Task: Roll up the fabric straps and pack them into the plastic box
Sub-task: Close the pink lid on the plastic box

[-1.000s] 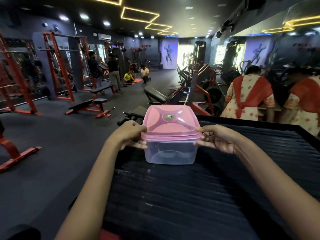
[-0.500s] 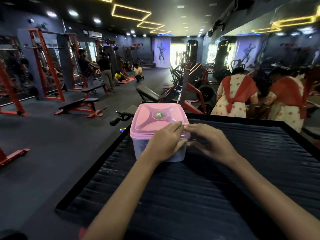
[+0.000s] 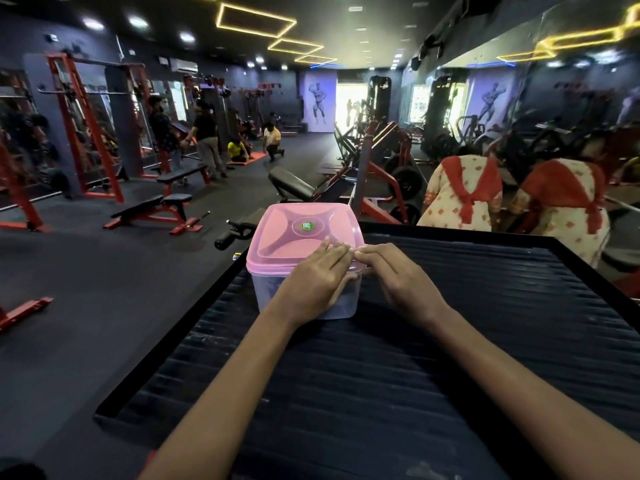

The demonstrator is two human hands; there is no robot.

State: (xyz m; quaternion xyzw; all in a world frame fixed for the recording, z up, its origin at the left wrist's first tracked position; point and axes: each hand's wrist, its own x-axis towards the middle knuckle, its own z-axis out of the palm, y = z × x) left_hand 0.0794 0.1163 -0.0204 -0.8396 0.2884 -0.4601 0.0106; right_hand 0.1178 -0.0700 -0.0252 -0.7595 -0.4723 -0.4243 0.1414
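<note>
Both hands press flat-fingered on the near right corner of the pink lid (image 3: 304, 233), left hand (image 3: 317, 282) and right hand (image 3: 398, 278) fingertips meeting there as before, the upright squarish plastic box (image 3: 266, 292) beneath them on the ribbed black platform (image 3: 450, 341).

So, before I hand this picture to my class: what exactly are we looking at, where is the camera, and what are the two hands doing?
No machine here: a person wears a camera on the head, looking forward and down, so you see their own arms. The setting is a gym. A clear plastic box with a pink lid sits on a black ribbed surface. The left hand lies flat over the lid's near corner; the right hand touches the lid's edge with its fingertips. Neither hand lifts anything. No fabric straps are visible; the box's contents are unclear.
</note>
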